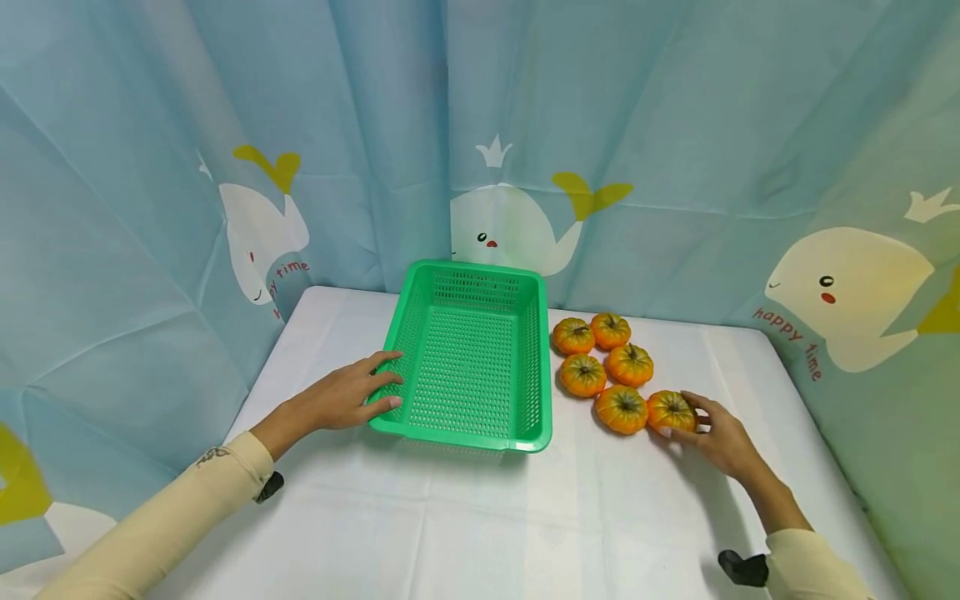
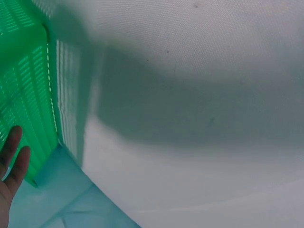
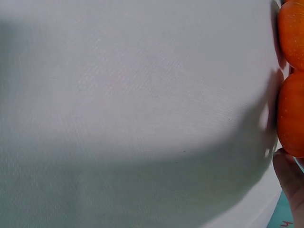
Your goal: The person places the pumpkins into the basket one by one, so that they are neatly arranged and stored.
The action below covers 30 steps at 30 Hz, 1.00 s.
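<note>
A green plastic basket (image 1: 468,367) with perforated walls stands on the white table in the head view, nothing inside it. My left hand (image 1: 348,392) lies over its left rim, fingers spread and fairly straight; the left wrist view shows two of those fingers (image 2: 17,166) beside the basket's wall (image 2: 28,99). Several small orange pumpkins with greenish tops, such as this pumpkin (image 1: 630,365), are grouped right of the basket. At the group's near right end my right hand (image 1: 716,433) holds a pumpkin (image 1: 671,412) between thumb and fingers. The right wrist view shows this pumpkin (image 3: 292,114) at its edge.
White cloth covers the table (image 1: 480,517). Behind and at both sides hangs a light blue curtain (image 1: 675,167) printed with whales, meeting the table's back edge close behind the basket.
</note>
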Each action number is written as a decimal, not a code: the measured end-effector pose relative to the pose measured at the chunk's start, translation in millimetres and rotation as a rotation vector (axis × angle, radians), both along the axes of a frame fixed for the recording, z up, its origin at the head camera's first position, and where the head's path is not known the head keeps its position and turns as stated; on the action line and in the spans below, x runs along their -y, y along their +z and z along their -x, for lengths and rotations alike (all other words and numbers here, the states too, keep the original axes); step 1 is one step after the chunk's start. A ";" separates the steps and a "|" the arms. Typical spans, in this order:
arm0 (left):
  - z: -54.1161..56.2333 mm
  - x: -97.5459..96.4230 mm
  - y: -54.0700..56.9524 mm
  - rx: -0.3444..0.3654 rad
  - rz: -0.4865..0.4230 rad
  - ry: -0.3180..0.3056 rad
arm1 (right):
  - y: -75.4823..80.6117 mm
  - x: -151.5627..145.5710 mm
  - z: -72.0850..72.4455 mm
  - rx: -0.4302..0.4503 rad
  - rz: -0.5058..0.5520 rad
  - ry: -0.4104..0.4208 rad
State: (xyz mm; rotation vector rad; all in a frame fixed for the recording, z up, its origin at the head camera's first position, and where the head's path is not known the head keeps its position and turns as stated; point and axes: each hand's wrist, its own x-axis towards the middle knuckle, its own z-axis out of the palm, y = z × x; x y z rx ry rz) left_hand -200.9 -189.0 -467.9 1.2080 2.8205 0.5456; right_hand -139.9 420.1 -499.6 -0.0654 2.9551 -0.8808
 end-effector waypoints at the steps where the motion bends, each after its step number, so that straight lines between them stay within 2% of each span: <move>1: -0.3 -0.2 0.4 0.001 0.001 0.002 | 0.5 -0.2 0.2 0.000 -0.001 -0.009; 9: -1.5 -1.4 2.1 0.005 0.002 0.011 | 14.8 -0.8 2.8 -0.016 0.001 -0.028; 16: -1.2 -1.7 1.3 -0.001 0.003 0.014 | 40.2 8.5 9.5 -0.093 0.022 -0.013; 24: -1.5 -1.1 0.3 -0.016 0.009 0.016 | 72.1 38.3 18.0 -0.103 0.070 0.018; 30: -1.2 -0.9 0.5 -0.021 0.006 0.018 | 88.1 63.9 28.4 -0.089 0.116 0.069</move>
